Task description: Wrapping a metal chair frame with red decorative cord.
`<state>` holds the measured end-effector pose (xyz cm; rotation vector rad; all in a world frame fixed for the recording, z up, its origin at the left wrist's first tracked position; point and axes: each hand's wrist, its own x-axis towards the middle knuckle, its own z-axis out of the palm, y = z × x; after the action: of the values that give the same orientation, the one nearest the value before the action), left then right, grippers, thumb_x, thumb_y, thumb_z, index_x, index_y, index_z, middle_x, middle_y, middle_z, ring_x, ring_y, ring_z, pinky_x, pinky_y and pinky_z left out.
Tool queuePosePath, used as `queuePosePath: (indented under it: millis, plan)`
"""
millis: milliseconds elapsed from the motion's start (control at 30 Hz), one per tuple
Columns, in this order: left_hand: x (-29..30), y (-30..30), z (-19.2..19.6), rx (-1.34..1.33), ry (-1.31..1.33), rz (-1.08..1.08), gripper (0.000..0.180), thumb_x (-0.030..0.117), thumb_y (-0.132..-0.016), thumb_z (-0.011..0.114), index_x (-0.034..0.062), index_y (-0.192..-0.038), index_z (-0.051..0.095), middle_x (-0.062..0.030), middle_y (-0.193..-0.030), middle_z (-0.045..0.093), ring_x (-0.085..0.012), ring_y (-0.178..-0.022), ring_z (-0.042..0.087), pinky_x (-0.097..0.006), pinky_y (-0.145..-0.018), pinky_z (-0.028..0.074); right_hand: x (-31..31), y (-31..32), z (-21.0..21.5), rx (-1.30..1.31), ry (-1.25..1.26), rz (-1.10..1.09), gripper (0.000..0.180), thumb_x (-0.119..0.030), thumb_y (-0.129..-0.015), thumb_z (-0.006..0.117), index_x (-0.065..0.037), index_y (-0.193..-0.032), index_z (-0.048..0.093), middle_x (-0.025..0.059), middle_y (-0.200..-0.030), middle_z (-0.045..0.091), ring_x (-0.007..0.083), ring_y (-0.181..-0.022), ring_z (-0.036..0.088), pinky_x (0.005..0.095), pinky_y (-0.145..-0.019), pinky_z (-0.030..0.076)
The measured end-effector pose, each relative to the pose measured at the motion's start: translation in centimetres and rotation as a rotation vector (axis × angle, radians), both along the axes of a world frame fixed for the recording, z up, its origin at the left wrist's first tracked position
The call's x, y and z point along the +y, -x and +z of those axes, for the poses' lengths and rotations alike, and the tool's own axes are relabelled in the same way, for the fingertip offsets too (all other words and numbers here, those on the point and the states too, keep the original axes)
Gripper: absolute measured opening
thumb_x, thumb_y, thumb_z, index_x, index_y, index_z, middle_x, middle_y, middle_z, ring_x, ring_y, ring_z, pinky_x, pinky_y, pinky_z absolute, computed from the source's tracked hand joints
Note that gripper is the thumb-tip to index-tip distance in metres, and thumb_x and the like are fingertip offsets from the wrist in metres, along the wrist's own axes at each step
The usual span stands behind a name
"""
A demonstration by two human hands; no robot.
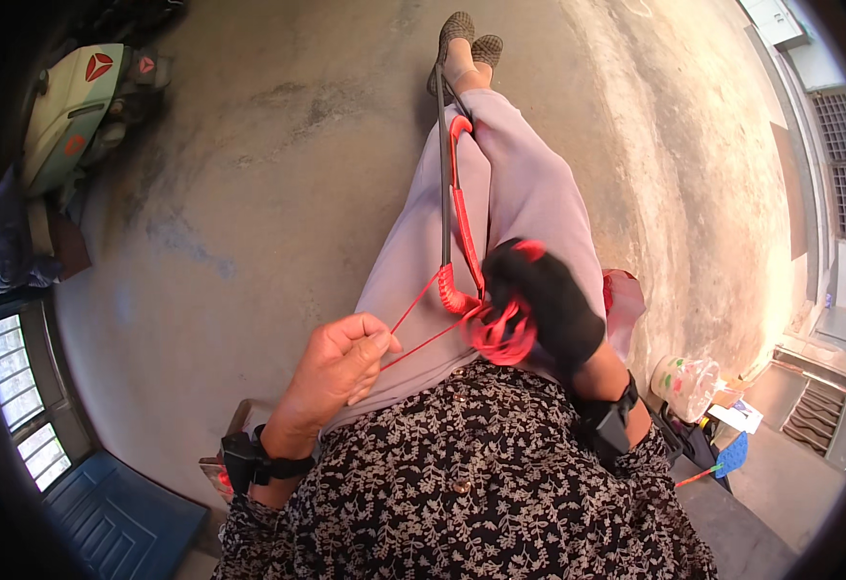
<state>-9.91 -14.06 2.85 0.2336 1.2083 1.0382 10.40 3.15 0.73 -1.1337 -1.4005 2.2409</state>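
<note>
I sit with my legs stretched out in pale lilac trousers. A long dark metal frame lies along my legs, its far end by my feet. Red cord is wound along part of it. My left hand, bare, pinches two strands of thin red cord pulled taut toward the frame. My right hand, in a black glove, grips the frame's near end with a bundle of red cord under it.
Bare concrete floor lies all around. A pale green scooter stands at far left. A clear plastic jar and small items sit at right by a wall. A window is at lower left.
</note>
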Motion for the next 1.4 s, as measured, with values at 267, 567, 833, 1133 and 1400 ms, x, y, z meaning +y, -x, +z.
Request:
queuePosePath:
  millis: [267, 567, 833, 1133, 1400]
  plan:
    - [0.7, 1.1, 0.7, -0.326, -0.252, 0.068, 0.019, 0.015, -0.099, 0.048, -0.0010, -0.099, 0.058, -0.0074, -0.075, 0.054, -0.0140, -0.054, 0.051, -0.024, -0.046, 0.043, 6.2, -4.7, 1.3, 0.187, 0.047, -0.643, 0.031, -0.029, -0.096, 0.057, 0.000, -0.109, 0.060, 0.0026, -0.088, 0.062, 0.0095, -0.073, 0.060, 0.0231, -0.061, 0.048]
    - [7.3, -0.3, -1.7, 0.156, -0.349, 0.144, 0.035, 0.016, -0.096, 0.054, -0.0010, -0.127, 0.054, -0.0118, -0.116, 0.062, -0.0162, -0.101, 0.061, -0.027, -0.077, 0.052, 2.6, 0.0, -0.4, -0.311, -0.826, -0.154, 0.017, -0.017, -0.090, 0.061, -0.004, -0.099, 0.068, 0.0122, -0.090, 0.069, 0.0224, -0.080, 0.067, 0.0308, -0.072, 0.050]
    - [7.9, -2.1, -3.3, 1.044, -0.429, -0.253, 0.026, 0.006, -0.088, 0.064, -0.0054, -0.111, 0.059, -0.0059, -0.090, 0.067, -0.0137, -0.072, 0.063, -0.027, -0.067, 0.051, 0.3, 1.8, -0.6, -0.004, -0.098, -0.018, 0.035, -0.028, -0.095, 0.058, -0.007, -0.122, 0.058, 0.0094, -0.093, 0.068, 0.0111, -0.081, 0.062, 0.0279, -0.074, 0.050]
    - [4.4, 4.4, 3.1, 0.043, -0.320, 0.421, 0.028, 0.029, -0.100, 0.051, 0.0056, -0.116, 0.052, -0.0019, -0.087, 0.054, -0.0109, -0.065, 0.053, -0.025, -0.052, 0.049, 3.2, 2.1, 2.9, -0.289, -1.180, -0.034, 0.057, -0.028, -0.079, 0.076, -0.005, -0.127, 0.055, 0.0162, -0.105, 0.066, 0.0284, -0.101, 0.063, 0.0361, -0.088, 0.050]
    - [-1.7, 13.1, 12.5, 0.063, -0.928, 0.602, 0.013, 0.017, -0.104, 0.042, 0.0049, -0.107, 0.042, -0.0026, -0.087, 0.044, -0.0100, -0.066, 0.043, -0.023, -0.047, 0.037, 3.3, 6.8, 3.9, 0.032, -1.003, 0.399, 0.020, -0.019, -0.086, 0.068, -0.002, -0.096, 0.065, 0.0087, -0.092, 0.066, 0.0208, -0.092, 0.063, 0.0299, -0.084, 0.048]
